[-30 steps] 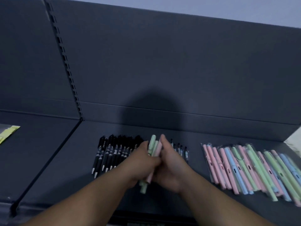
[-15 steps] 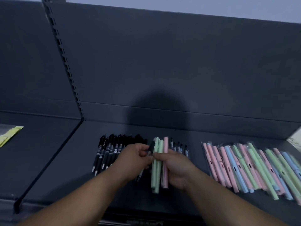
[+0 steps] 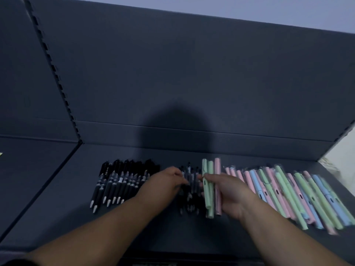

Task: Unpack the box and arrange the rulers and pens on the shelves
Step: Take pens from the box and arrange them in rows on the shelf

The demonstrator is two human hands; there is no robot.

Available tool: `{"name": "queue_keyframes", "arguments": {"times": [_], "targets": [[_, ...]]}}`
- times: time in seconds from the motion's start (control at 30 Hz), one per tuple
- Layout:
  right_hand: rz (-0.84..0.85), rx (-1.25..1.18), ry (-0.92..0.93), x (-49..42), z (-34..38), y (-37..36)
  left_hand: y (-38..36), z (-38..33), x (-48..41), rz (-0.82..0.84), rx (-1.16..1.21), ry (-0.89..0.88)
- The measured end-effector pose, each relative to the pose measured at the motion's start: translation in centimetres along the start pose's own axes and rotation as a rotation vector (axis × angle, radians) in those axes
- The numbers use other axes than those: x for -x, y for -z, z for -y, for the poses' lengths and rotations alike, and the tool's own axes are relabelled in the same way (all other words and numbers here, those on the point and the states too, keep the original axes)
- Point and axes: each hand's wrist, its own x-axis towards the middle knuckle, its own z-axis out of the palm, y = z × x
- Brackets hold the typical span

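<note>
My right hand [image 3: 230, 192] grips a small bundle of two green pens and a pink pen [image 3: 209, 191], held lengthwise just above the dark shelf [image 3: 57, 198]. My left hand [image 3: 165, 182] reaches to a small group of black pens [image 3: 192, 181] lying in the middle, and its fingertips pinch a black pen at the group's left edge; the view is blurred there. A longer row of black pens [image 3: 121, 181] lies to the left. On the right, several pink, green and blue pens in clear wrappers [image 3: 288, 194] are spread across the shelf.
The shelf's dark back panel [image 3: 192, 83] rises behind the pens. A slotted upright [image 3: 55, 73] divides this bay from the left one. A sliver of something yellow [image 3: 0, 154] shows at the far left edge. The shelf ends at the right [image 3: 326, 160].
My hands have drawn apart. The right hand has carried the green and pink pens to the right, toward the wrapped pens. The left hand has moved the black pen down to the middle group.
</note>
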Motion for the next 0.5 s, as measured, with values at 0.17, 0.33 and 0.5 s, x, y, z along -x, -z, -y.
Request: {"name": "queue_keyframes", "arguments": {"times": [0.17, 0.33, 0.5], "targets": [[0.047, -0.001, -0.019, 0.5, -0.5, 1.2, -1.7, 1.2, -0.3, 0.086, 0.0, -0.028], [0.056, -0.009, -0.006, 1.0, -0.5, 1.5, -2.0, 1.0, -0.7, 0.016, 0.166, 0.114], [0.059, -0.018, 0.044, 1.7, -0.5, 1.2, -2.2, 1.5, -1.2, -0.052, 0.28, 0.286]]}}
